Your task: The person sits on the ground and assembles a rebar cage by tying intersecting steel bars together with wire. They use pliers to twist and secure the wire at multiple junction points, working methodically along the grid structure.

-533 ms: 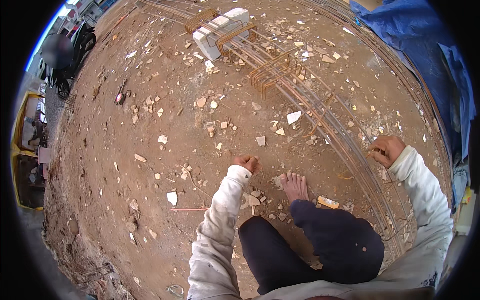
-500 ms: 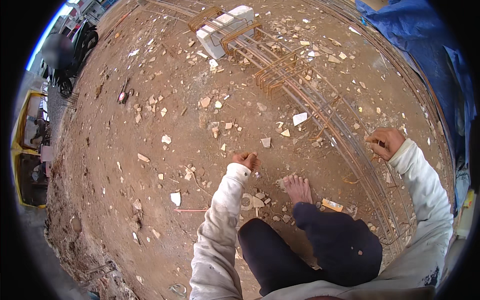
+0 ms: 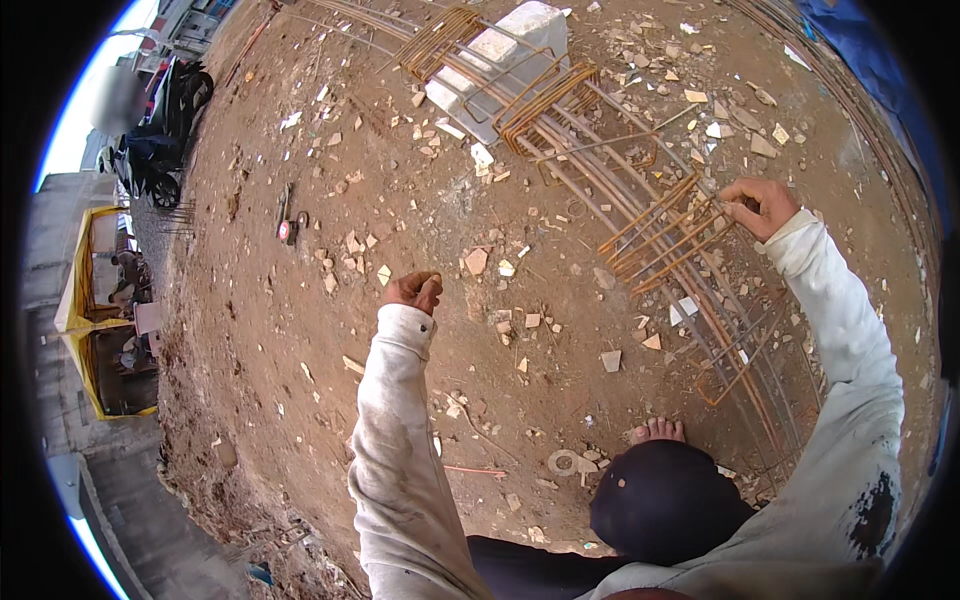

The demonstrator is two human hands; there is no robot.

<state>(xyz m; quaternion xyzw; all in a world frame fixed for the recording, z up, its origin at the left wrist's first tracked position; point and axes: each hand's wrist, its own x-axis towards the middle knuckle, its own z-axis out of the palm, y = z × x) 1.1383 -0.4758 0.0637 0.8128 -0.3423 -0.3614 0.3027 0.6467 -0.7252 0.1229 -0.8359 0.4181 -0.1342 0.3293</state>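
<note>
At the lower edge, a bent knee in dark cloth stands over a bare foot on the dirt, likely a low crouch that brings both arms down near the ground. The left hand, left of centre, hangs above bare dirt with its fingers curled together; nothing shows between them, though something small could be hidden.

The right hand, at the upper right, has its thumb and forefinger pinched on the right end of the nearer wire loops, apparently because that edge sticks out where it is easy to grip. The loops sit around long metal rods running from the lower right toward the upper left.

Farther up, a second cluster of loops is bunched beside a white block. The rods cross over this block, which probably props them off the dirt and leaves room for loops underneath. Beyond it is another cluster. A motorbike stands at the upper left.
</note>
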